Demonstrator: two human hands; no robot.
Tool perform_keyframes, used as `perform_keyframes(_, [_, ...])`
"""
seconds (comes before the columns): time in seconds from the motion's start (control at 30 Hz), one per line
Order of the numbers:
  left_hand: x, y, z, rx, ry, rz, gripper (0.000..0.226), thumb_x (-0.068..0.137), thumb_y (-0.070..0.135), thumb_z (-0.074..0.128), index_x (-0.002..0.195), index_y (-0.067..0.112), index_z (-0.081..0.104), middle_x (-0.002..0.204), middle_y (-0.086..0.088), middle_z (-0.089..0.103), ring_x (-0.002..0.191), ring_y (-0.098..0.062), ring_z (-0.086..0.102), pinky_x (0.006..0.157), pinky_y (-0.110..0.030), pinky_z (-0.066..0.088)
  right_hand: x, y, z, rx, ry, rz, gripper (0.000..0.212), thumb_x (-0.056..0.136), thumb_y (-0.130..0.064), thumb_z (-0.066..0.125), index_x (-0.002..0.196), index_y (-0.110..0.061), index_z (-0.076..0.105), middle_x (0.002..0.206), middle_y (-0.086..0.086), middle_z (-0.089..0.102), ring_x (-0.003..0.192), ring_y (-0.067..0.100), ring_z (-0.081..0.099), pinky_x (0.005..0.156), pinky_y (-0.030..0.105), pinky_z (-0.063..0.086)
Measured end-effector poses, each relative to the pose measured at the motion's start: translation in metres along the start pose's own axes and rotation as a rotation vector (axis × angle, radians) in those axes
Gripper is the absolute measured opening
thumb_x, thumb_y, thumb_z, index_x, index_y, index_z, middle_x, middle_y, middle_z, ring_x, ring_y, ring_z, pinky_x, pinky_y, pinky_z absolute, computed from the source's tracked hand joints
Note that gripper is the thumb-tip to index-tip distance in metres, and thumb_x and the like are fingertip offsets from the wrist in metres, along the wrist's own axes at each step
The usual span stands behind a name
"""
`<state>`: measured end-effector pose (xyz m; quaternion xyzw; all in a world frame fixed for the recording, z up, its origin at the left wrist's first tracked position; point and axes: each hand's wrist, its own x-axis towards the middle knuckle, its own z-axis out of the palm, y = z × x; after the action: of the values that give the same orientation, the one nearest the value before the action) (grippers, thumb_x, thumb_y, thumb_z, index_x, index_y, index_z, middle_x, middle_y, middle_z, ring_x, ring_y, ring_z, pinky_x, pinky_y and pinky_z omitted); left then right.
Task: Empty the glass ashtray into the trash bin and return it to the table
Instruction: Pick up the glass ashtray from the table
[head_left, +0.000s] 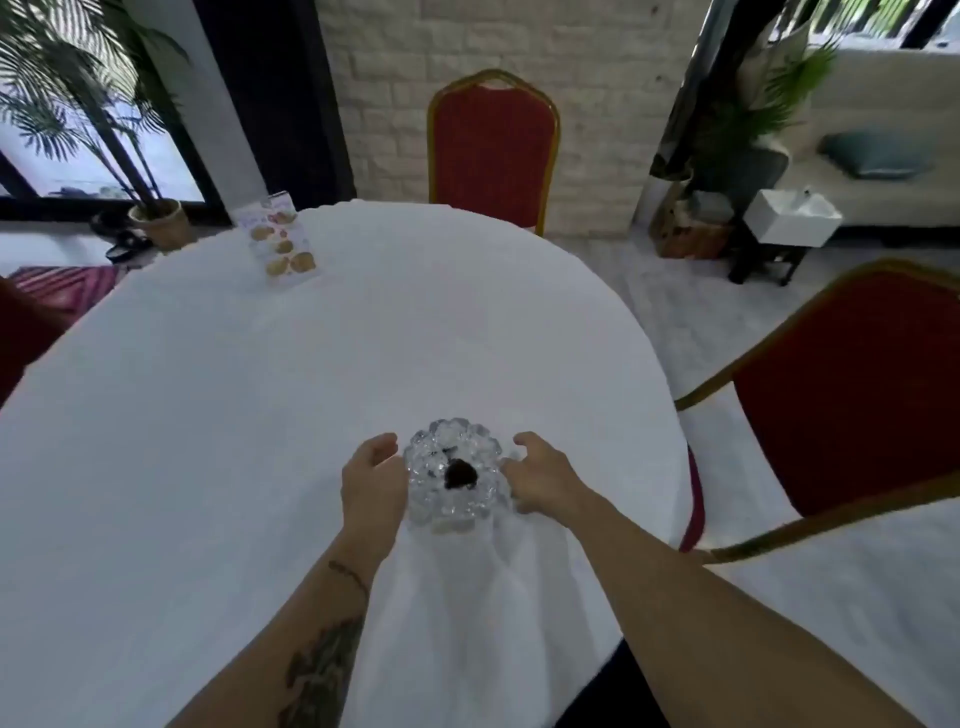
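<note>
A clear, knobbly glass ashtray stands on the white-clothed round table, near its front right part. A dark lump of ash or a butt lies in its bowl. My left hand is at the ashtray's left side, fingers curved and apart, close to the glass. My right hand is at its right side, fingers also apart, its fingertips at the rim. Neither hand clearly grips the ashtray. No trash bin is in view.
A picture menu card stands at the table's far left. Red chairs with gold frames stand behind the table and at the right. A potted palm is at far left, a small white box at far right.
</note>
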<state>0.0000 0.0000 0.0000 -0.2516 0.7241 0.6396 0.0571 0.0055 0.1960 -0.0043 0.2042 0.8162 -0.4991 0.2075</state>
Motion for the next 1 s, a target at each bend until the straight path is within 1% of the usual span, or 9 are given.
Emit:
perform_keyframes(0.07, [0.004,-0.002,0.007,0.002,0.008,-0.046,0.040,0.091,0.008,0.055,0.131,0.012,0.059,0.124,-0.003,0.062,0.088,-0.015,0.061,0.068,-0.023,0.050,0.007,-0.004,0.001,0.063,-0.014,0.037,0.055,0.100,-0.022,0.054,0.153,-0.015,0.040,0.126,0.014,0.059,0.079,0.023,0.066,0.062,0.032,0.059])
perform_keyframes(0.17, [0.004,-0.008,0.018,-0.013,-0.016,-0.097,0.046,0.091,0.019,0.061,0.136,0.012,0.057,0.131,-0.009,0.064,0.110,-0.026,0.063,0.097,-0.043,0.053,0.011,-0.008,0.007,0.101,-0.064,0.079,0.045,0.098,-0.017,0.054,0.143,-0.014,0.049,0.103,0.006,0.060,0.069,0.021,0.067,0.055,0.030,0.061])
perform_keyframes(0.27, [0.003,-0.009,0.024,-0.016,-0.024,-0.109,0.050,0.088,0.015,0.060,0.138,0.013,0.057,0.134,-0.010,0.063,0.117,-0.029,0.061,0.103,-0.048,0.050,0.015,-0.011,0.016,0.054,-0.062,0.074,0.027,0.095,-0.017,0.055,0.122,-0.015,0.057,0.104,0.008,0.062,0.081,0.027,0.072,0.073,0.043,0.066])
perform_keyframes(0.33, [0.003,-0.009,0.024,-0.025,-0.020,-0.105,0.051,0.090,0.013,0.059,0.140,0.012,0.055,0.138,-0.007,0.061,0.121,-0.027,0.059,0.106,-0.045,0.047,0.016,-0.010,0.020,0.012,-0.041,0.058,0.026,0.094,-0.018,0.054,0.120,-0.017,0.057,0.111,0.008,0.061,0.092,0.031,0.072,0.081,0.049,0.065])
perform_keyframes(0.43, [-0.002,-0.009,0.020,-0.017,-0.016,-0.092,0.051,0.092,0.007,0.057,0.143,0.010,0.052,0.139,-0.007,0.059,0.112,-0.020,0.059,0.099,-0.034,0.050,0.013,-0.006,0.022,0.025,-0.056,0.051,0.032,0.091,-0.016,0.053,0.123,-0.019,0.055,0.115,0.010,0.061,0.090,0.031,0.072,0.080,0.048,0.065])
perform_keyframes(0.53, [-0.013,-0.012,0.014,-0.032,-0.014,-0.059,0.052,0.092,0.002,0.054,0.143,0.010,0.052,0.138,-0.005,0.059,0.095,-0.010,0.062,0.072,-0.014,0.050,0.001,-0.003,0.022,0.108,-0.083,0.067,0.028,0.091,-0.008,0.051,0.118,-0.017,0.053,0.106,0.014,0.064,0.069,0.026,0.067,0.066,0.040,0.063])
perform_keyframes(0.67, [-0.036,-0.007,0.006,-0.083,-0.049,-0.042,0.046,0.094,0.004,0.056,0.140,0.007,0.055,0.139,-0.008,0.060,0.123,-0.020,0.057,0.104,-0.031,0.043,-0.030,-0.001,0.021,0.083,-0.090,0.047,0.033,0.094,-0.005,0.041,0.126,-0.015,0.041,0.103,0.013,0.061,0.074,0.024,0.060,0.059,0.032,0.053])
perform_keyframes(0.9, [-0.084,0.004,-0.013,-0.211,-0.210,-0.087,0.043,0.088,0.007,0.067,0.131,0.007,0.062,0.127,-0.013,0.067,0.118,-0.029,0.063,0.108,-0.047,0.046,-0.116,0.001,0.003,0.272,-0.022,0.023,0.035,0.098,0.005,0.041,0.128,-0.013,0.042,0.104,0.012,0.052,0.070,0.024,0.062,0.065,0.038,0.065])
perform_keyframes(1.0, [-0.113,0.011,-0.021,-0.241,-0.319,-0.085,0.020,0.083,0.005,0.066,0.097,0.016,0.076,0.105,-0.009,0.071,0.100,-0.027,0.065,0.097,-0.043,0.050,-0.155,0.003,0.002,0.318,0.017,-0.017,0.036,0.099,0.004,0.045,0.129,-0.015,0.045,0.114,0.012,0.058,0.080,0.027,0.069,0.061,0.038,0.065])
